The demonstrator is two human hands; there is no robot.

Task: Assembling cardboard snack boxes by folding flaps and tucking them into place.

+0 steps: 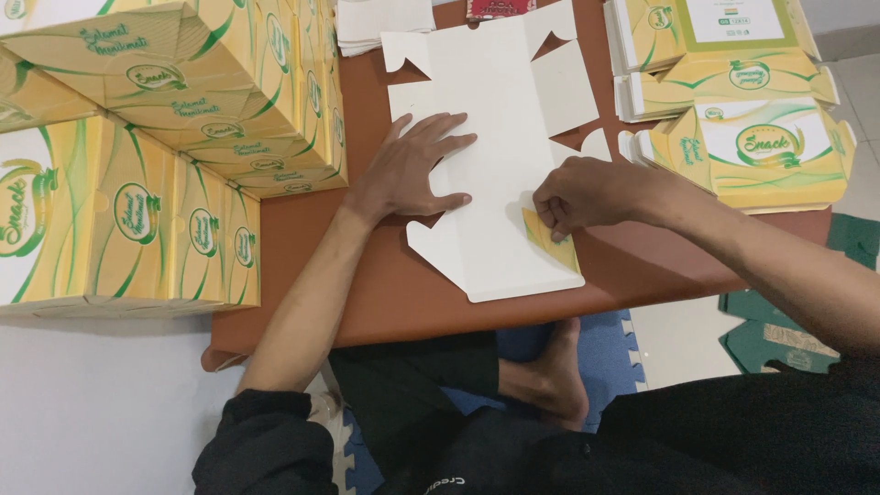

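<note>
Left hand lies open, pressing the flat white carton blank to the table, right hand pinching its near-right flap — light, stiff-looking card, easily creased I'd say.

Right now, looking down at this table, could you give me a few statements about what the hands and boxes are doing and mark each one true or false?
1. The left hand lies flat on the white cardboard sheet. True.
2. The right hand is lifting a finished box. False: its fingers pinch a flap at the sheet's right edge, turned over so that its yellow side shows.
3. Folded yellow boxes are stacked at the left. True.
4. The sheet lies on a blue table. False: the table is brown.
5. Flat yellow box sheets lie piled at the right. True.
</note>
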